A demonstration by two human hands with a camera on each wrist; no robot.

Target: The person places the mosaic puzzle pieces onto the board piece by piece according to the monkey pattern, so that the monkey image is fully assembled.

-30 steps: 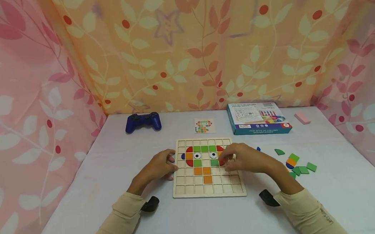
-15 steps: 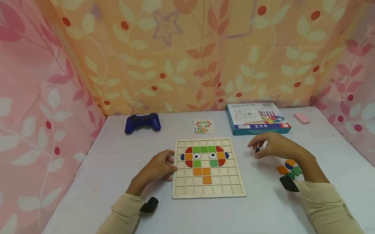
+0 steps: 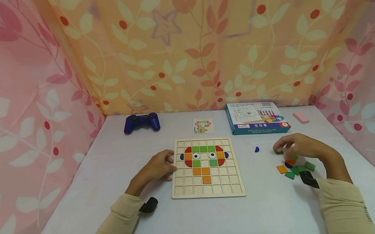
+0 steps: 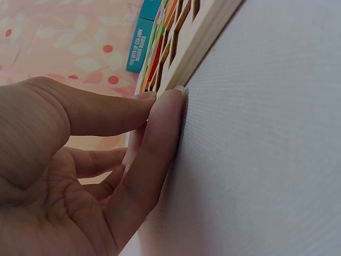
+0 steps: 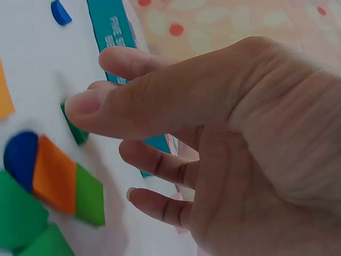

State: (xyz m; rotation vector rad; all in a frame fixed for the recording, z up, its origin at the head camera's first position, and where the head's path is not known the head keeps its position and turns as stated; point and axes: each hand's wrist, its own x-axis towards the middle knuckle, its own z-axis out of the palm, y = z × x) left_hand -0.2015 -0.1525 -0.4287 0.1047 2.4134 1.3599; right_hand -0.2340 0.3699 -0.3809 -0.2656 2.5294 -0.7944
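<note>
A square wooden grid board [image 3: 185,192] lies on the table, with red, green, orange, blue and eye tiles set in its cells. My left hand [image 3: 158,166] holds the board's left edge; in the left wrist view its thumb and a finger [image 4: 165,125] pinch that edge. Over the loose tiles at the right is my right hand [image 3: 302,146], fingers slightly bent and apart. Its thumb tip overlaps a dark green tile [image 5: 74,128] in the right wrist view, partly hiding it; contact is unclear. Beside it lie an orange tile [image 3: 282,169] and several green tiles [image 3: 310,165].
A small blue half-round tile [image 3: 257,149] lies between board and right hand. Behind the board is a picture card [image 3: 203,125]. A blue game controller [image 3: 141,123], a flat box [image 3: 257,117] and a pink block [image 3: 300,117] stand along the back. Patterned cloth surrounds the table.
My right hand has moved from the board's right side, past the loose blue tile, to the tile pile. A blue half-round tile shows at the face's right side. My left hand stays put.
</note>
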